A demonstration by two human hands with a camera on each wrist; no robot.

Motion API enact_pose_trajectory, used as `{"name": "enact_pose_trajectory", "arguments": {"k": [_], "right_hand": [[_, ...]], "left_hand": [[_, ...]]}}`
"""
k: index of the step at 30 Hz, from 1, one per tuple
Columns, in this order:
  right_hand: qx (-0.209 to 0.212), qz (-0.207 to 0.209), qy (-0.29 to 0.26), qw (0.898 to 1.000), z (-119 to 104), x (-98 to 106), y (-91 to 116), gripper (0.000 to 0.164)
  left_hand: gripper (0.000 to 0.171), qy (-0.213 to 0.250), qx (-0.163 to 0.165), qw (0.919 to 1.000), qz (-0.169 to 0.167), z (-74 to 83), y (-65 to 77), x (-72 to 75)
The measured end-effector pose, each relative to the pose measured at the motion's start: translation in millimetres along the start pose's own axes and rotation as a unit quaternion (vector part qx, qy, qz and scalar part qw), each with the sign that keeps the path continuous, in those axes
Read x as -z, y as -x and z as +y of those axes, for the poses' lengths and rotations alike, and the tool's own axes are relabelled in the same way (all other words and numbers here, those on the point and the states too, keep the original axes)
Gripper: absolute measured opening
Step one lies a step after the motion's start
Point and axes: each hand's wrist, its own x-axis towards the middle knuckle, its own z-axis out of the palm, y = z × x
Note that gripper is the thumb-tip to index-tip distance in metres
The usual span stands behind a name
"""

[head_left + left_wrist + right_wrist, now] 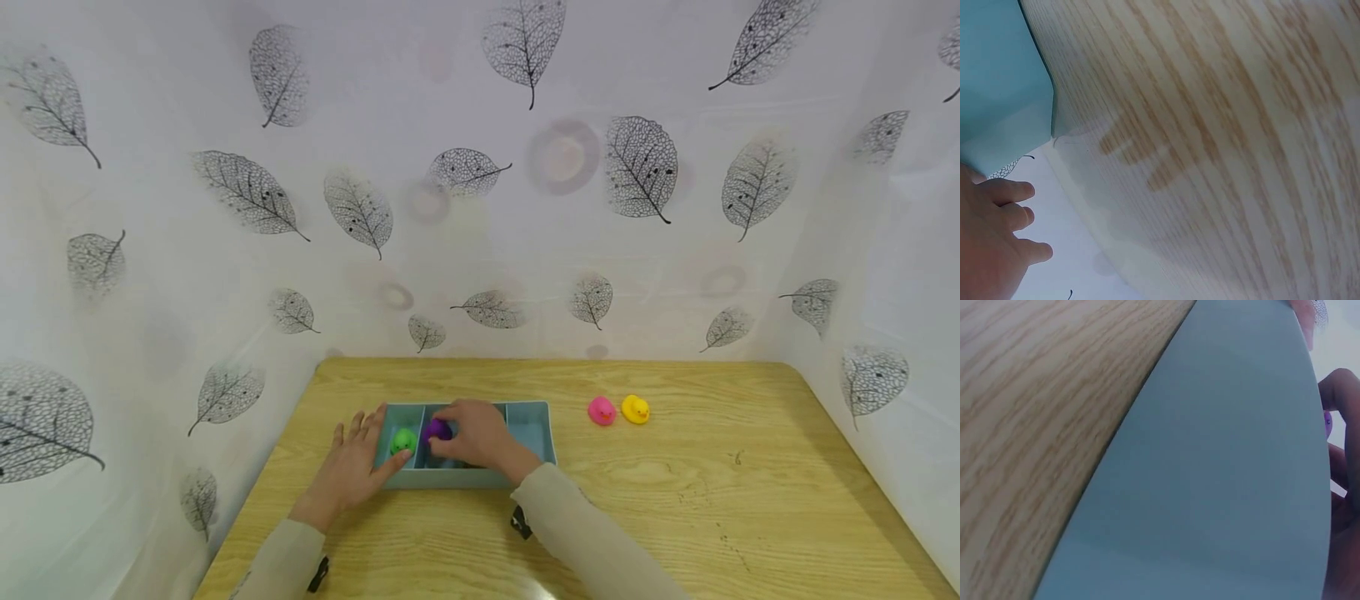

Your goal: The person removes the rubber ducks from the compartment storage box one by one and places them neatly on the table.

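Observation:
A blue-grey divided tray stands on the table. In its left compartment sits a green rubber duck. My right hand reaches over the middle compartment and pinches a purple rubber duck between thumb and fingers, close to the left divider. Only a sliver of that purple duck shows past the tray wall in the right wrist view. My left hand rests at the tray's left end, fingers spread and extended, thumb reaching over the front rim near the green duck. In the left wrist view, several fingertips extend past the tray's corner.
To the right of the tray, a pink rubber duck and a yellow rubber duck stand side by side on the wood-grain table. A white leaf-print sheet encloses the back and sides.

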Motion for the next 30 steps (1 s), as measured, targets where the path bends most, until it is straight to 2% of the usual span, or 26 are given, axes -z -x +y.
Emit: {"name": "enact_pose_trajectory", "arguments": {"k": [7,10,14,22,30], "right_hand": [[-0.001,0.038,-0.055,0.998,1,11,3,0.042],[0.0,0.05,-0.071,0.996,0,18,5,0.038],[-0.005,0.049,-0.1,0.994,-2,26,7,0.031],[-0.032,0.06,-0.159,0.985,4,33,12,0.029],[-0.041,0.074,-0.16,0.983,16,41,15,0.032]], "left_hand": [[0.093,0.0,0.0,1.0,0.005,-0.5,-0.5,-0.7],[0.094,-0.002,0.001,1.0,0.004,-1.0,-0.1,-1.4],[0.093,-0.003,0.002,1.0,0.006,-1.0,-0.4,-2.4],[0.093,-0.005,-0.002,0.9999,0.011,-1.0,0.3,-2.7],[0.093,-0.006,-0.007,0.9997,0.022,-1.9,0.7,-3.2]]}}
